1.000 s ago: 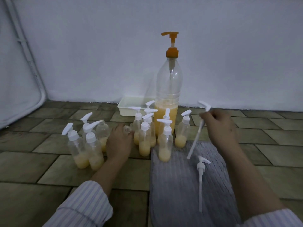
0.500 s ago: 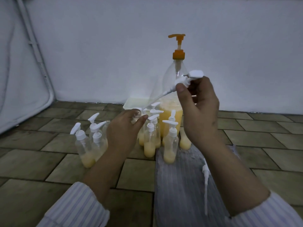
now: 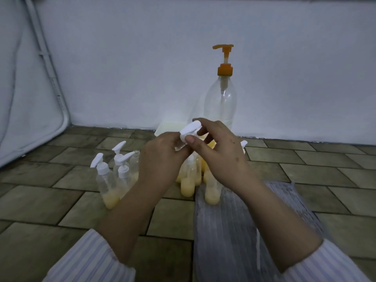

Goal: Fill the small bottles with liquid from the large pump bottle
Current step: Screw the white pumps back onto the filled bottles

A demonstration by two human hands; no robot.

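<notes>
Both hands are up in front of the big pump bottle (image 3: 220,106), working on one small clear bottle (image 3: 180,145). The left hand (image 3: 160,159) has its grip curled around that bottle, so most of it is hidden behind the fingers. The right hand (image 3: 219,153) is pinching the white pump cap (image 3: 190,129) sitting on the bottle's neck, thumb in front and fingers over the top. Can't tell if the cap is screwed on or just resting there.

The big bottle stands on the tiled floor (image 3: 61,200) by the wall, orange pump on top, yellow liquid low down behind the hands. To the left is a group of small capped bottles (image 3: 109,180) with a bit of yellow in the bottom, and more of them (image 3: 188,180) sit right under the hands. A grey striped cloth (image 3: 234,231) lies on the floor at the right.
</notes>
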